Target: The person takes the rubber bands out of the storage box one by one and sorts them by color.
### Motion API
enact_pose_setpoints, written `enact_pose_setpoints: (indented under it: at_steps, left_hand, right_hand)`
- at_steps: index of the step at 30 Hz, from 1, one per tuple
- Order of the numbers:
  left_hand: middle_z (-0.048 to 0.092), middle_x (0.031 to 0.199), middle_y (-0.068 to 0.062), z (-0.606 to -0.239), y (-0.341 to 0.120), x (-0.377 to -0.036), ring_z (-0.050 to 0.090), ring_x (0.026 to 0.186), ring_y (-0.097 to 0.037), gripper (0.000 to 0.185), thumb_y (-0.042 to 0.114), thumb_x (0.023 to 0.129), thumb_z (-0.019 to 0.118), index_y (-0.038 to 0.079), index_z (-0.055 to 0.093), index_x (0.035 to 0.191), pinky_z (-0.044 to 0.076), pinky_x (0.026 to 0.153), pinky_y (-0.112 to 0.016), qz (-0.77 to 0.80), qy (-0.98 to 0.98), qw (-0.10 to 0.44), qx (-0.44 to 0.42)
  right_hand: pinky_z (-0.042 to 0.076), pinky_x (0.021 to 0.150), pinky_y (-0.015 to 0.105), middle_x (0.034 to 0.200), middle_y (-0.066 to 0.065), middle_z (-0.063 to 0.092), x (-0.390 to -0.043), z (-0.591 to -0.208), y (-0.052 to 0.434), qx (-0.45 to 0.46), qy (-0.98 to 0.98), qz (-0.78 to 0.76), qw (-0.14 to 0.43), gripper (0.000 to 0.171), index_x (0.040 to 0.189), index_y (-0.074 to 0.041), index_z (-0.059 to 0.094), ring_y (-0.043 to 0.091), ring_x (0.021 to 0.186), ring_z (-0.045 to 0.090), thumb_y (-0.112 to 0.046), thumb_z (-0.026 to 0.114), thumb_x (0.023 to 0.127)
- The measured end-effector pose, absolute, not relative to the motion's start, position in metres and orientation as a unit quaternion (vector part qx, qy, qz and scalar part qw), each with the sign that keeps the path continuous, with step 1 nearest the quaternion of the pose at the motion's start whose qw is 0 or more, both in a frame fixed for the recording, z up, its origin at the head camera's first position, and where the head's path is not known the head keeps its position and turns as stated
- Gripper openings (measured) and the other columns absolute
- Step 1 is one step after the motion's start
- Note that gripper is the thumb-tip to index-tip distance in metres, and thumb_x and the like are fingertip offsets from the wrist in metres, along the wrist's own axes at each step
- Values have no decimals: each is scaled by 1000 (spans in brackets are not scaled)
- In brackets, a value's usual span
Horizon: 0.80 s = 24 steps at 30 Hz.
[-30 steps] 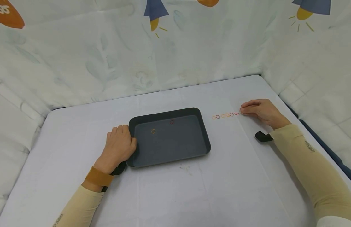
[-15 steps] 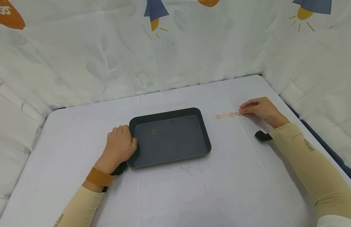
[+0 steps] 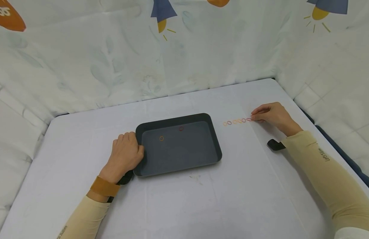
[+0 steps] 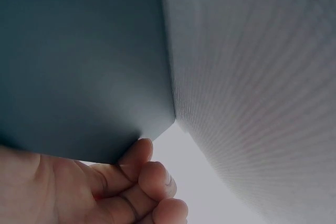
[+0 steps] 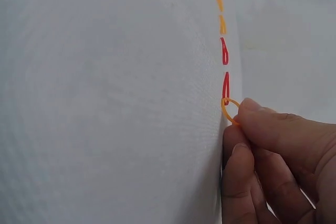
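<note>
At the left side of a dark grey rectangular tray (image 3: pixel 184 151), my left hand (image 3: pixel 127 153) grips the rim. The left wrist view shows its curled fingers (image 4: pixel 137 153) at the tray's corner. My right hand (image 3: pixel 275 117) pinches a small orange rubber band (image 5: pixel 224 113) between thumb and fingertips, close over the white cloth. This band overlaps the near end of a red rubber band (image 5: pixel 226 83) in the right wrist view. That red one ends a row of several orange and red bands lying right of the tray.
Inside the tray lie an orange band (image 3: pixel 161 138) and a red band (image 3: pixel 181 128). A white cloth (image 3: pixel 232 199) covers the table. Behind it hangs a pale printed curtain (image 3: pixel 127 66). A black wrist-mounted piece (image 3: pixel 275 145) juts out below the right hand.
My right hand has shifted very slightly left, toward the right end of the row. The left hand and the tray stay in place.
</note>
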<state>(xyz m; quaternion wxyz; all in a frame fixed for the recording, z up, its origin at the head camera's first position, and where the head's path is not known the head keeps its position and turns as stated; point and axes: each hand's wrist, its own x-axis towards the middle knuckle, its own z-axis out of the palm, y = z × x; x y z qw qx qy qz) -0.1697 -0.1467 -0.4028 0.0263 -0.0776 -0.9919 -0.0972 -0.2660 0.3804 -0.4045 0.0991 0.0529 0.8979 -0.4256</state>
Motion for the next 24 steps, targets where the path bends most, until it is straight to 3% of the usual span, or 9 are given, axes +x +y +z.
enact_pose_setpoints:
  at_steps: [17,24]
  left_hand:
    - [47,81,-17,-403,-148,-169,42,78,-33,19,14,94,44,-3,48,90,28,70,-39,-100,-991,31,-78]
    - [48,81,-17,-404,-147,-170,43,78,-34,19,14,94,44,-4,48,90,29,70,-40,-97,-992,28,-79]
  right_hand:
    - [49,74,22,83,-20,76,-261,-395,381,59,922,-372,88,45,120,-15,77,0,79,66,-42,83,85]
    - [49,77,23,87,-17,76,-259,-395,384,61,926,-364,79,47,125,-14,75,1,83,64,-46,76,91]
